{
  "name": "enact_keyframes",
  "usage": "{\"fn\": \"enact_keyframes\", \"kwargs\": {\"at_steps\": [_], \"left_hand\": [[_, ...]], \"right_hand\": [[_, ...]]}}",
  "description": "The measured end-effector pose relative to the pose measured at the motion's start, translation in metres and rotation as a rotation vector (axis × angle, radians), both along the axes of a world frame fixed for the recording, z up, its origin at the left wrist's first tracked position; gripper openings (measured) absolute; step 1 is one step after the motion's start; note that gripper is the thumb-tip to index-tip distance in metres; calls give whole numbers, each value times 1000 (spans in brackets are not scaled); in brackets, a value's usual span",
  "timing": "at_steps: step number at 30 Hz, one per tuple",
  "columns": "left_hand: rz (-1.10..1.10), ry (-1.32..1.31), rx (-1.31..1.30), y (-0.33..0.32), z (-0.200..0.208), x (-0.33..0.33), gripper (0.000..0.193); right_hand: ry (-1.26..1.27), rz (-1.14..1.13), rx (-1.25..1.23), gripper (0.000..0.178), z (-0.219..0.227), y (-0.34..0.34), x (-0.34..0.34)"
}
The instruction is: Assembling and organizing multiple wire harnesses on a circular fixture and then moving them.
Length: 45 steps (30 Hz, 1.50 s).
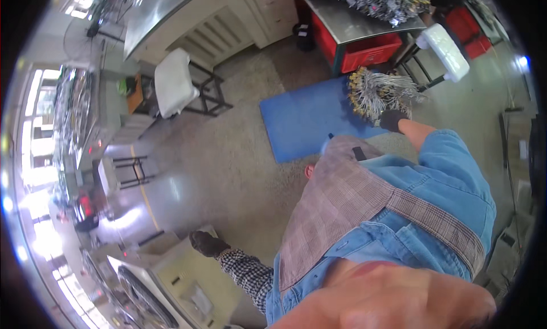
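My right hand point(392, 121), in a dark glove, is closed on a thick bundle of wires point(380, 92) in silvery white with yellowish ends. The bundle fans out beyond my hand, over the edge of a blue mat point(302, 121), with a dark shadow beside it. Out to the left, my left hand point(209, 244) wears a dark glove below a black-and-white checked sleeve. It is nearest the corner of a cream-coloured surface point(219, 275); whether it touches it I cannot tell. Its fingers blend into the dark glove. A plaid apron over a blue shirt covers my body.
Ahead stands a metal-topped table point(347, 21) with more silvery bundles point(376, 4) on top and a red crate point(370, 52) beneath. White-covered stools point(174, 84) stand at left and a white-seated stool point(445, 52) at right. A cream cabinet point(222, 35) and workbenches line the far left.
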<state>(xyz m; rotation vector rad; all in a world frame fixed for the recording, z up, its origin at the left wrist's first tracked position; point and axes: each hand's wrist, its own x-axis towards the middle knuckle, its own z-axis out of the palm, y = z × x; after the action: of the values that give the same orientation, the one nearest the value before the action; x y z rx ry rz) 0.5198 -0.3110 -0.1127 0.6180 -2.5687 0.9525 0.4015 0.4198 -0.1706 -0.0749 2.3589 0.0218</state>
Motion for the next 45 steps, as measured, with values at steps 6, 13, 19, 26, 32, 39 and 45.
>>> {"fn": "enact_keyframes", "kwargs": {"at_steps": [6, 13, 19, 26, 32, 39, 45], "left_hand": [[-260, 578, 1358, -7, -15, -106, 22], [-222, 366, 1207, 27, -32, -198, 23], [-276, 219, 1177, 107, -10, -348, 25], [-580, -108, 1058, 204, 6, -512, 26], [-676, -665, 637, 261, 34, -650, 31], [-1227, -314, 1651, 457, 82, -813, 19], [-1306, -906, 2178, 671, 142, -798, 25]], "right_hand": [[69, -218, -235, 29, 9, -29, -33], [657, -695, -236, 39, 11, 91, -143], [998, -1280, -313, 43, 52, 234, -270], [1024, -1504, -373, 49, 115, 325, -326], [1092, -1406, -183, 44, 95, 310, -312], [856, -1695, -293, 31, 105, 231, -234], [1136, -2047, -636, 29, 136, 264, -245]]}}
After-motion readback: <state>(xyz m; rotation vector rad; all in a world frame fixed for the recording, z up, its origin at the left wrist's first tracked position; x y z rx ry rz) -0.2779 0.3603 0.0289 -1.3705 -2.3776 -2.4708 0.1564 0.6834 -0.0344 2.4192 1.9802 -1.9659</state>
